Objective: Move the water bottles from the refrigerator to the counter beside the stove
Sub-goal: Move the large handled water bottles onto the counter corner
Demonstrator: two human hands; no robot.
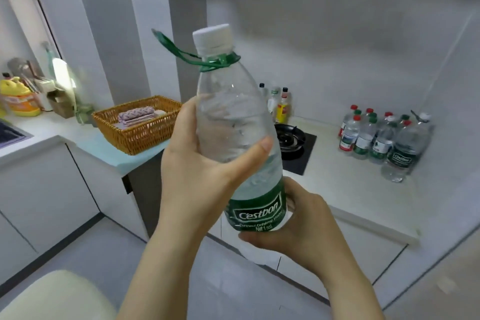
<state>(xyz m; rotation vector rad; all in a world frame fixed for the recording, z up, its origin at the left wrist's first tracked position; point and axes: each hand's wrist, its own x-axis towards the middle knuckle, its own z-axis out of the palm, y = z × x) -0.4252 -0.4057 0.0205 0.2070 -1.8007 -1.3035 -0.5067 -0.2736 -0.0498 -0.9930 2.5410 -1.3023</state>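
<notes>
**Q:** Where is the large water bottle [235, 122], and what holds it?

**A:** It is in the air before the person, clear of every surface. The left hand [197, 174] wraps its mid-body, thumb across the front and fingers curled behind. The right hand [301, 223] cups the base, fingers curled under the green label.

**Q:** How does its long axis run?

**A:** Near upright, with the white cap [212, 36] tilted slightly left and the base nearest the camera.

**Q:** Which relation governs the coming move?

**A:** The counter [335, 179] lies ahead and to the right of both hands, on the right side of the stove [291, 140]. A cluster of smaller bottles [376, 138] stands toward its far corner, with bare surface in front of them. The right hand is the nearer one, so the set-down probably calls for a forward, rightward reach, base leading.
</notes>
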